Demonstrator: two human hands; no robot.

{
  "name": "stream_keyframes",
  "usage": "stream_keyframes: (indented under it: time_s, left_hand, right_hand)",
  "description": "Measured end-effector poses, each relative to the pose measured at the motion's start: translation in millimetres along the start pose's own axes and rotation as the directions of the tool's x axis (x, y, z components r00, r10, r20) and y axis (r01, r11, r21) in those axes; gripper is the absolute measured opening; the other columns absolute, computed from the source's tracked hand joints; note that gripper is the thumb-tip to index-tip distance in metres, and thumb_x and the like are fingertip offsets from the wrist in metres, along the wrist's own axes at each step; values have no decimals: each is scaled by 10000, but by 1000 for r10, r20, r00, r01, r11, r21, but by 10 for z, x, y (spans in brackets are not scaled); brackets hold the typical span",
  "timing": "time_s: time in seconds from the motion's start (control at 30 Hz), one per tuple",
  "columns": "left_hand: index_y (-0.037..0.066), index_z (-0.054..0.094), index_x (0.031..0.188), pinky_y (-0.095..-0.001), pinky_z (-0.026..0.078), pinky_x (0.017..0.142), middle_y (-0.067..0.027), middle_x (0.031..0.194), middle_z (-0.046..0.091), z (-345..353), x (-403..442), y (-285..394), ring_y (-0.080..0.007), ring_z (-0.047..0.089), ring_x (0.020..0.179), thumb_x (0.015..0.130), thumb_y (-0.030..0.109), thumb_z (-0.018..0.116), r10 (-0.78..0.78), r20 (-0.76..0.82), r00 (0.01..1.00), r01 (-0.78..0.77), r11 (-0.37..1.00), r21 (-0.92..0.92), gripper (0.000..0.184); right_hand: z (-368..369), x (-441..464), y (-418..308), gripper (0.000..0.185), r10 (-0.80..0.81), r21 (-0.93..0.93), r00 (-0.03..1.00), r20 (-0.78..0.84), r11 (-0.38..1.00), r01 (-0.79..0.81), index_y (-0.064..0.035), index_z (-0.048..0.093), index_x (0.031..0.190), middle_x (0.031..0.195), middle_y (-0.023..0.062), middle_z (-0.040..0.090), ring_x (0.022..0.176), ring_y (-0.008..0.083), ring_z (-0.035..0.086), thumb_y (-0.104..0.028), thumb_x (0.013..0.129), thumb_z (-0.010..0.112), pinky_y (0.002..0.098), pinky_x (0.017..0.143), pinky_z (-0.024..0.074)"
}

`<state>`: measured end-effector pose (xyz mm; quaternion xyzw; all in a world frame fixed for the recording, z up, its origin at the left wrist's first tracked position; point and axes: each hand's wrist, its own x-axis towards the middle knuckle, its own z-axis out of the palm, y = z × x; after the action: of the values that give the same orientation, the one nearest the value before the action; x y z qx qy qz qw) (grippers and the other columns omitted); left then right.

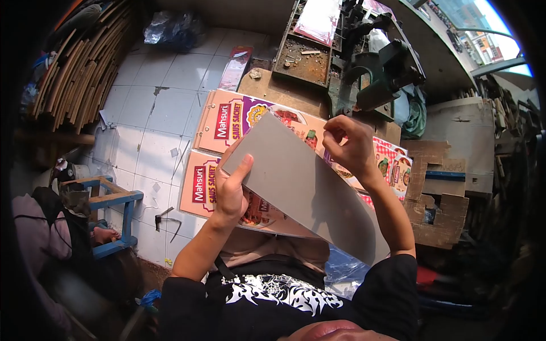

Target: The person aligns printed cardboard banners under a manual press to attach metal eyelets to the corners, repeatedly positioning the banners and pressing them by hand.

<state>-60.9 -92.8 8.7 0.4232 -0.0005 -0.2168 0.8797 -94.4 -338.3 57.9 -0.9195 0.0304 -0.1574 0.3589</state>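
My left hand [230, 187] is closed on the left end of a grey-backed sheet [301, 170], thumb on top and fingers underneath. The sheet is tilted, its plain side up. My right hand [350, 148] is by the sheet's far edge with fingers curled into a pinch; what they hold, if anything, I cannot make out. Beneath the sheet lie printed "Mahsuri Saus Sachet" signs, one stack [224, 122] farther off and another sign [196, 184] nearer me. Small round marks show at the far stack's left edge.
A dark bench press [372, 79] stands beyond my right hand, beside a metal tray [293, 59] of small parts. Cut cardboard [435, 210] lies on the right. A blue-framed stool [128, 213] and a seated person are at left, below stacked wooden strips [79, 68].
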Motion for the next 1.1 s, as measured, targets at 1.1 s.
stream_keyframes:
  time_s: [1.1]
  left_hand:
    - [-25,492,1293,-325,419,988,-140,1212,589,43,34,-28,-199,561,1119,936,112,553,-2,-32,999,5,997,74,387]
  right_hand:
    - [-999,482,1326,149,143,-261,990,3,956,-137,-2,702,944,774,122,697,710,149,669,-58,806,691,273,672,513]
